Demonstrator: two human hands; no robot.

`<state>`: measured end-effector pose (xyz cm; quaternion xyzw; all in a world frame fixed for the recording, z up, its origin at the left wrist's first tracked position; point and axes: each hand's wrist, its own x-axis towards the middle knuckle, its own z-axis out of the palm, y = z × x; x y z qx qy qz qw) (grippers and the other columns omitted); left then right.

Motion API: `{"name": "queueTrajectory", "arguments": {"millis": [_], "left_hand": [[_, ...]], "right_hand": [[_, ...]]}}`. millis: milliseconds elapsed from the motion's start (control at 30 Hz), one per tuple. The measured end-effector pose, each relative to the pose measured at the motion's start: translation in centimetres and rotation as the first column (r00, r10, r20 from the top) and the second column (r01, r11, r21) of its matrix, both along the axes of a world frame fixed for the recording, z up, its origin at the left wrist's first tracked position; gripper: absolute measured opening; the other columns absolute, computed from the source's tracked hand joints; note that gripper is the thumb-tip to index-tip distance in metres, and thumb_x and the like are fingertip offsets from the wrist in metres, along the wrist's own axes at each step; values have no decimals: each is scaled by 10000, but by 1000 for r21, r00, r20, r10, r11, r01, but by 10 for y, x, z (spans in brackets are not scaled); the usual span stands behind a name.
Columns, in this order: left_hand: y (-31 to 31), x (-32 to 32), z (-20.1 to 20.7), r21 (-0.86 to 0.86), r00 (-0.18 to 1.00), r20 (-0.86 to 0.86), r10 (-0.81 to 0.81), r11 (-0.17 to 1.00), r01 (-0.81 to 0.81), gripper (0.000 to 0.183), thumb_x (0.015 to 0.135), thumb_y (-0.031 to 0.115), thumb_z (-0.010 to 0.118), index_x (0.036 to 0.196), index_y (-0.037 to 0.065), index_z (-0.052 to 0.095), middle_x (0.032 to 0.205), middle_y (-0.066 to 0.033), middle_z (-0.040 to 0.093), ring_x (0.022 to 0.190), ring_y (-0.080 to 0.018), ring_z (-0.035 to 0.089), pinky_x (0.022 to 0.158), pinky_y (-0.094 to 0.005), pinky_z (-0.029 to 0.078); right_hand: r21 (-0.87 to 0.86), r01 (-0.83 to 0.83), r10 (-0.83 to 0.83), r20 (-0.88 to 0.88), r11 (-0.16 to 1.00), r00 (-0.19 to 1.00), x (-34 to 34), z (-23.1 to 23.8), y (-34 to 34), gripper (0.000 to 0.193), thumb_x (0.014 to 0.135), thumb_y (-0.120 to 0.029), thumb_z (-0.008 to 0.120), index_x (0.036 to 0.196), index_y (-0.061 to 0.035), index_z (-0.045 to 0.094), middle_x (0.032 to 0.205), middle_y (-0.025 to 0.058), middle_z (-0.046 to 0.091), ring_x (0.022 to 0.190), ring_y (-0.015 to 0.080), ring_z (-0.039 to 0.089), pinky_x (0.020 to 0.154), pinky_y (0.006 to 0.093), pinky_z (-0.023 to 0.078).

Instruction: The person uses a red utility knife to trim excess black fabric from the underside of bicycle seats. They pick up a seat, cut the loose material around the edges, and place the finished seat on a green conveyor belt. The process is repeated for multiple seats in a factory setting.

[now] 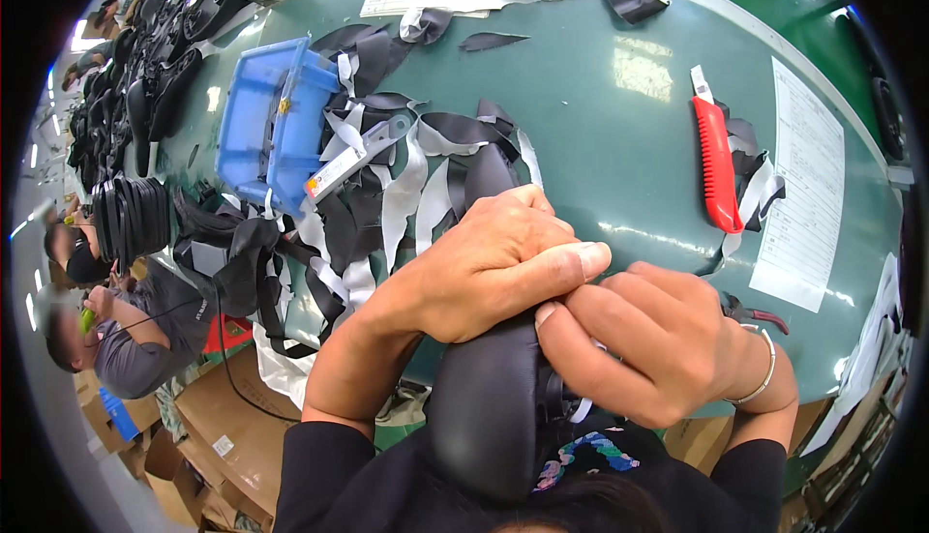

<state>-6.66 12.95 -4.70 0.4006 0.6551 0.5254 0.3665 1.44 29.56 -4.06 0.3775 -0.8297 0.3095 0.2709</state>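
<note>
A black padded bicycle saddle point(484, 412) is held close to my body, its broad end toward me and its narrow nose reaching out over the table. My left hand point(494, 267) is closed round the saddle's middle, thumb pointing right. Beside it, my right hand point(648, 340) has its fingers curled tightly at the saddle's right edge, with the thumb pressed near the left thumb. What those fingertips pinch is hidden; part of the saddle's underside shows below them. Black and grey trimmed strips point(406, 194) lie scattered left of the saddle's nose.
On the green table point(581, 136) are a red utility knife point(714, 156), red-handled pliers point(760, 316), a printed sheet point(801, 185), a blue bin point(242, 117) and a grey flat tool point(353, 158). Many saddles point(145, 69) are piled far left. A co-worker point(160, 335) sits at left near cardboard boxes.
</note>
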Motion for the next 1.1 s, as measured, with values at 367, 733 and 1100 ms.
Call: {"name": "queueTrajectory", "arguments": {"millis": [367,733,1100], "left_hand": [[0,-4,0,-52,1000,10,-20,998,21,307,902,189,421,644,32,474,614,-47,442,578,-211,393,716,-333,311],[1,4,-9,82,995,-47,85,993,-81,377,952,228,410,623,63,489,563,-66,444,559,-233,388,663,-342,305],[-1,3,-9,159,999,-10,45,986,-43,361,938,196,401,634,61,543,603,-23,513,578,-190,439,699,-328,315]], "right_hand": [[35,-157,149,159,987,976,-9,12,11,193,635,-45,650,802,3,569,641,46,475,500,138,475,417,245,358],[451,-405,449,10,795,894,-46,36,27,116,643,-89,623,699,-9,560,586,-2,358,489,104,397,399,222,300],[371,-383,449,-107,846,887,-46,26,36,96,589,-65,606,644,-26,537,577,-12,291,453,96,320,379,222,243]]}}
